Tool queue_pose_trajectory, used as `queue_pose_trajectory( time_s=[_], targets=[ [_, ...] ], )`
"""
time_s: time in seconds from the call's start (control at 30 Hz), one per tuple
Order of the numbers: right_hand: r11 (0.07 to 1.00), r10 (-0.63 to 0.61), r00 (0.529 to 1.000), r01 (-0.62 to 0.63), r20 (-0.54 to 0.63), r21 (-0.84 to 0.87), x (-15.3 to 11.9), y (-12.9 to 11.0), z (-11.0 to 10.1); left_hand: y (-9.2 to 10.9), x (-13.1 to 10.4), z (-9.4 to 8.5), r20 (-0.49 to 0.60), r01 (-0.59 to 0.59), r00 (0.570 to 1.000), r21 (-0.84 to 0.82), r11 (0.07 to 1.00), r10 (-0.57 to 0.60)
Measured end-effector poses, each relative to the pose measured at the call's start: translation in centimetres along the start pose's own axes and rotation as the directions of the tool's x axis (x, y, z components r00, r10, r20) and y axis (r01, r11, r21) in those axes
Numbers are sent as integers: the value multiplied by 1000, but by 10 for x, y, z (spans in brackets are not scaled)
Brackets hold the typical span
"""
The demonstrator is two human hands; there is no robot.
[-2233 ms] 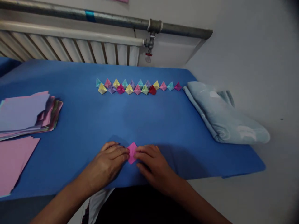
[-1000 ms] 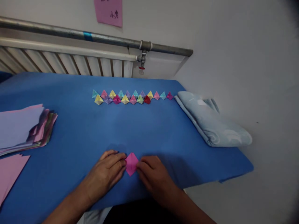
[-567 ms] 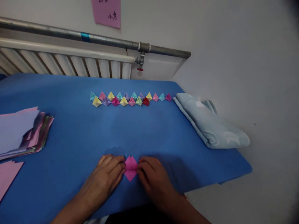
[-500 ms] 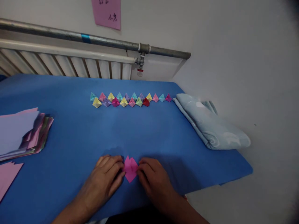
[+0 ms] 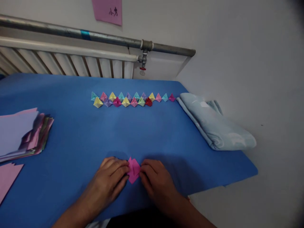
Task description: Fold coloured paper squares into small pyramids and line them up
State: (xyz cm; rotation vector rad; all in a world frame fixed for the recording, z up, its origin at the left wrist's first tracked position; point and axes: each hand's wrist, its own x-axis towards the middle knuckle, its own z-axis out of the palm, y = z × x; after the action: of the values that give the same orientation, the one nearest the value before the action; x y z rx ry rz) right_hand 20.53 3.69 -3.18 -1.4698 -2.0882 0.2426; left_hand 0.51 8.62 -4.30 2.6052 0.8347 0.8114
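Observation:
Between my hands, close to the table's front edge, is a small folded piece of bright pink paper (image 5: 134, 170), diamond-like with pointed tips at the top. My left hand (image 5: 110, 177) grips its left corner, the fingertips lying over part of the paper. On the other side my right hand (image 5: 156, 179) pinches the right corner between thumb and fingers. Farther back, several small folded paper pieces (image 5: 125, 102) in yellow, pink, purple, blue, green and red stand in two rows on the blue table (image 5: 99, 133).
At the left lies a stack of coloured paper sheets (image 5: 17, 134), with pink sheets (image 5: 8, 179) nearer me. A folded pale blue cloth (image 5: 216, 126) rests along the right edge. Behind the table are a radiator (image 5: 71, 65) and a metal pipe (image 5: 114, 40) with a red-handled valve (image 5: 142, 68).
My left hand has shifted slightly right and now covers more of the pink paper's left side. My right hand stays at its corner. The view has tilted a little.

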Motion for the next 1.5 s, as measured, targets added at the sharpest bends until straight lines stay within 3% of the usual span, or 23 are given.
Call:
queue_pose_trajectory(
  time_s=[0.23, 0.87, 1.33, 1.5],
  targets=[
    [1000, 0, 1000, 0, 1, -3, -2, 2, 2, 0, 0, 1, -37, -77, 996, 1, 997, 77],
    [1000, 10, 1000, -10, 26, 7, 1, -2, -1, 4, 5, 1, -46, -93, 994, 42, 995, 95],
    [998, 56, 998, -57, 32, 22, 3, -3, -1, 3, 3, -4, 19, 12, 1000, -41, 999, -11],
    [999, 46, 998, -46, 34, 14, 3, -2, -1, 3, 1, -3, -27, -2, 1000, -1, 1000, 2]
  ],
)
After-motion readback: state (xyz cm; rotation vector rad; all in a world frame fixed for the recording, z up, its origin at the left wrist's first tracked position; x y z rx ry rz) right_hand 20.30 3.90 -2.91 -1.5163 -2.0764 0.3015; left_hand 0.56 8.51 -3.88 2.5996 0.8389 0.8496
